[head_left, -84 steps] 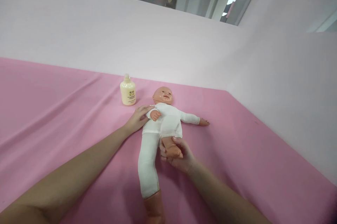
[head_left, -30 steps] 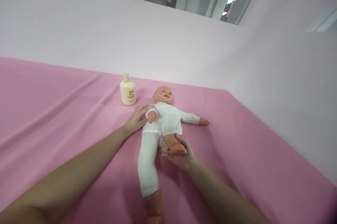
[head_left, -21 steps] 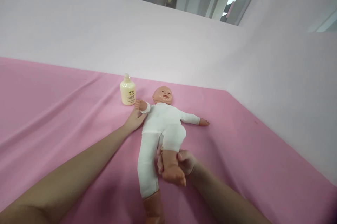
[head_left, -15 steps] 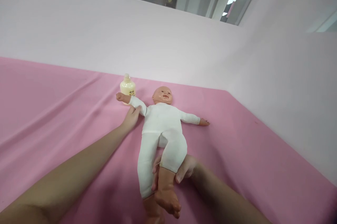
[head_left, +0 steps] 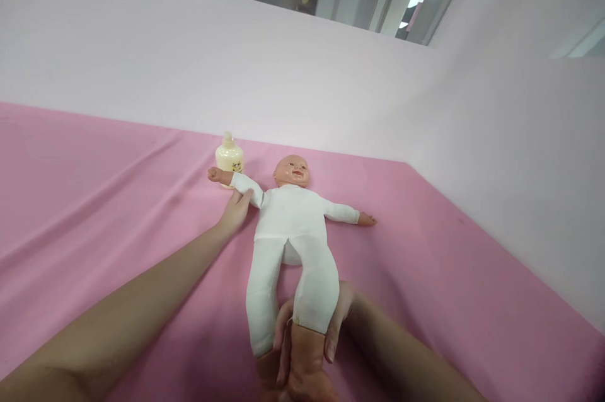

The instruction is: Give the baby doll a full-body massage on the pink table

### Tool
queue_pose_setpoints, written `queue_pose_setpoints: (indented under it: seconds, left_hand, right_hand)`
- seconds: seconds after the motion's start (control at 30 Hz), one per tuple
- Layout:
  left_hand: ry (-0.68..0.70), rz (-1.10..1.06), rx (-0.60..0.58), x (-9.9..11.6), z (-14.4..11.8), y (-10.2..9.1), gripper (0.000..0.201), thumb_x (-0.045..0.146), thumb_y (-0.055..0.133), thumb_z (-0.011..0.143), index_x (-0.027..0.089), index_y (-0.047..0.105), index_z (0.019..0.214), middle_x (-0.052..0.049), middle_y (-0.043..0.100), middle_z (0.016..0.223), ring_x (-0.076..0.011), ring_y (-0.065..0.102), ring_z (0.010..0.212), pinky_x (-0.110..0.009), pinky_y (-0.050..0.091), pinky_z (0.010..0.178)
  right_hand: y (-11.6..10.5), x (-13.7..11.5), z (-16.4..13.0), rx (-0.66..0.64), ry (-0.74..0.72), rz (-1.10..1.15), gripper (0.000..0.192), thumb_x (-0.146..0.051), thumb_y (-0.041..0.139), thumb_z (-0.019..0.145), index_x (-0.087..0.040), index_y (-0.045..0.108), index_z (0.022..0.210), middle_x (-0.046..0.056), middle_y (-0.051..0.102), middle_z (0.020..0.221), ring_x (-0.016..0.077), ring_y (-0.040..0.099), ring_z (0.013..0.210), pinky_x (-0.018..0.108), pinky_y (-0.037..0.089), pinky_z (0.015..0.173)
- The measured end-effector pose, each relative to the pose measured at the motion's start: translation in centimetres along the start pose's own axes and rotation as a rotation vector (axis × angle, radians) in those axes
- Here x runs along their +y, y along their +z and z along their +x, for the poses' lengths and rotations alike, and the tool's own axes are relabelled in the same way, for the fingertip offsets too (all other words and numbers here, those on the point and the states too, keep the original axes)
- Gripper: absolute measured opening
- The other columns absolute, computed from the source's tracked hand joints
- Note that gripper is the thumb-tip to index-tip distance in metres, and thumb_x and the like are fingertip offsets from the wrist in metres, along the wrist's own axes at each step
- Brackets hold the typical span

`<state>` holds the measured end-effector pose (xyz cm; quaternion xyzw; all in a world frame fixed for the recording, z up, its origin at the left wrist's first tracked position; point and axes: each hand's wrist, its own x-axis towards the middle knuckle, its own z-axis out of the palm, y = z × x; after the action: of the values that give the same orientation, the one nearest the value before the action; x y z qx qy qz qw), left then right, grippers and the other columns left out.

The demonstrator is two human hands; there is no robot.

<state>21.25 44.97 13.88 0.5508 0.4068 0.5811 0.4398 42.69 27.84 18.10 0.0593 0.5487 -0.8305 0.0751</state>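
- A doll (head_left: 290, 225) in a white suit is laid face up on the pink cloth (head_left: 94, 200) of the worktop, head away from the camera and feet toward it.
- The doll's lower leg is held from beneath by the right hand (head_left: 331, 326); the grip is curled around the calf, just above the bare foot, with the fingers pressed against the white fabric.
- The doll's arm on the bottle side is touched by the left hand (head_left: 235, 213); the fingers are laid loosely under the sleeve, and whether anything is pinched cannot be told.
- Both legs are stretched out straight and both arms are spread wide, so the doll appears laid out flat.
- A cream bottle (head_left: 229, 155) is stood upright just beside the doll's raised hand, its cap on and untouched by either hand.
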Motion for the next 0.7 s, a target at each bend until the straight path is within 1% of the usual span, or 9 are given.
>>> queue_pose_setpoints:
  seconds: [0.03, 0.1, 0.2, 0.3, 0.37, 0.4, 0.5, 0.57, 0.7]
  left_hand:
    - [-0.007, 0.017, 0.008, 0.2, -0.1, 0.1, 0.037, 0.045, 0.057, 0.087, 0.026, 0.057, 0.12, -0.008, 0.063, 0.128, -0.0274, 0.048, 0.133, -0.044, 0.037, 0.112]
    - [-0.028, 0.064, 0.024, 0.6, -0.4, 0.2, 0.034, 0.045, 0.059, 0.086, 0.024, 0.059, 0.113, -0.007, 0.066, 0.119, -0.0275, 0.053, 0.127, -0.042, 0.04, 0.108]
    - [-0.026, 0.157, 0.02, 1.4, -0.9, 0.6, 0.034, 0.046, 0.062, 0.083, 0.02, 0.059, 0.105, -0.007, 0.068, 0.103, -0.0292, 0.061, 0.11, -0.044, 0.045, 0.1]
    - [0.055, 0.233, -0.063, 2.0, -1.3, 0.8, 0.036, 0.047, 0.063, 0.082, 0.019, 0.062, 0.105, -0.008, 0.069, 0.103, -0.0292, 0.063, 0.102, -0.045, 0.047, 0.096]
    - [0.178, 0.285, -0.151, 2.3, -1.5, 0.8, 0.037, 0.046, 0.064, 0.083, 0.02, 0.064, 0.11, -0.009, 0.067, 0.113, -0.0301, 0.06, 0.109, -0.046, 0.044, 0.102]
    - [0.247, 0.317, -0.19, 2.5, -1.6, 0.8, 0.038, 0.045, 0.064, 0.083, 0.021, 0.065, 0.113, -0.01, 0.066, 0.119, -0.0306, 0.058, 0.115, -0.047, 0.041, 0.106]
    - [0.389, 0.421, -0.288, 3.0, -1.9, 0.6, 0.042, 0.042, 0.063, 0.085, 0.025, 0.064, 0.124, -0.009, 0.062, 0.127, -0.0313, 0.051, 0.124, -0.048, 0.034, 0.112]
    - [0.411, 0.469, -0.323, 3.2, -2.0, 0.6, 0.046, 0.042, 0.063, 0.085, 0.026, 0.063, 0.128, -0.009, 0.061, 0.127, -0.0314, 0.05, 0.124, -0.049, 0.034, 0.111]
    - [0.41, 0.494, -0.335, 3.3, -2.1, 0.6, 0.048, 0.042, 0.063, 0.086, 0.028, 0.062, 0.132, -0.009, 0.059, 0.127, -0.0318, 0.05, 0.123, -0.048, 0.035, 0.11]
  right_hand:
    - [0.0, 0.4, 0.0, 0.01, -0.009, 0.023, 0.062, -0.034, 0.094, 0.05, -0.016, 0.067, 0.103, 0.012, 0.075, 0.1, 0.0256, 0.07, 0.101, 0.032, 0.053, 0.084]
    - [0.0, 1.3, -0.1, 0.073, -0.122, 0.11, 0.068, -0.036, 0.094, 0.048, -0.015, 0.065, 0.105, 0.012, 0.075, 0.092, 0.0259, 0.072, 0.09, 0.034, 0.053, 0.08]
    - [0.4, 2.5, -0.1, 0.321, -0.423, 0.327, 0.07, -0.047, 0.088, 0.052, -0.013, 0.062, 0.108, 0.009, 0.074, 0.085, 0.0217, 0.069, 0.073, 0.033, 0.051, 0.068]
    - [0.9, 2.3, 0.1, 0.64, -0.591, 0.487, 0.055, -0.054, 0.073, 0.068, -0.015, 0.064, 0.105, 0.005, 0.07, 0.079, 0.0169, 0.063, 0.068, 0.03, 0.048, 0.064]
    - [1.2, 1.6, 0.2, 0.793, -0.649, 0.545, 0.04, -0.051, 0.067, 0.076, -0.016, 0.065, 0.096, 0.004, 0.066, 0.075, 0.0148, 0.058, 0.066, 0.028, 0.046, 0.062]
    - [1.2, 1.2, 0.3, 0.836, -0.672, 0.565, 0.035, -0.049, 0.066, 0.078, -0.016, 0.064, 0.091, 0.003, 0.065, 0.074, 0.0139, 0.056, 0.065, 0.027, 0.045, 0.061]
    - [1.2, 0.6, 0.4, 0.883, -0.709, 0.612, 0.027, -0.044, 0.066, 0.08, -0.018, 0.06, 0.082, 0.002, 0.064, 0.072, 0.0125, 0.054, 0.063, 0.025, 0.042, 0.057]
    - [1.1, 0.6, 0.4, 0.89, -0.707, 0.631, 0.028, -0.043, 0.068, 0.08, -0.018, 0.058, 0.081, 0.002, 0.064, 0.071, 0.0114, 0.053, 0.062, 0.023, 0.04, 0.055]
    - [1.0, 0.8, 0.3, 0.885, -0.689, 0.643, 0.029, -0.043, 0.07, 0.079, -0.017, 0.057, 0.081, 0.003, 0.065, 0.071, 0.0103, 0.052, 0.061, 0.021, 0.037, 0.053]
